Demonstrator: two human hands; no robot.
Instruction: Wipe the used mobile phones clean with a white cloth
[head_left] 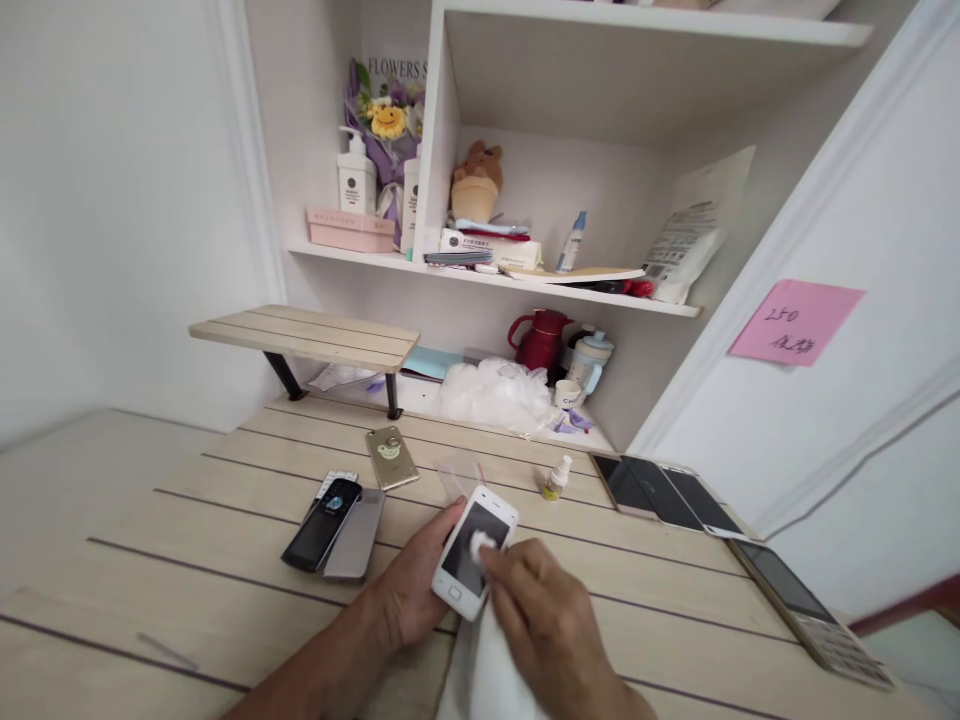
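Note:
A white smartphone with a dark screen lies tilted in my left hand, whose fingers are wrapped round its left edge and back. My right hand pinches a small white wad, which touches the phone's screen; the wad looks like cotton or tissue, and I cannot tell which. Beneath my right hand hangs a white cloth or sheet, partly hidden by the hand. Just behind the phone rests a clear plastic bag with a red line.
Left on the slatted table are a black keypad phone, a grey phone and a gold phone. A small spray bottle stands to the right, near several flat phones. A raised wooden stand occupies the back left.

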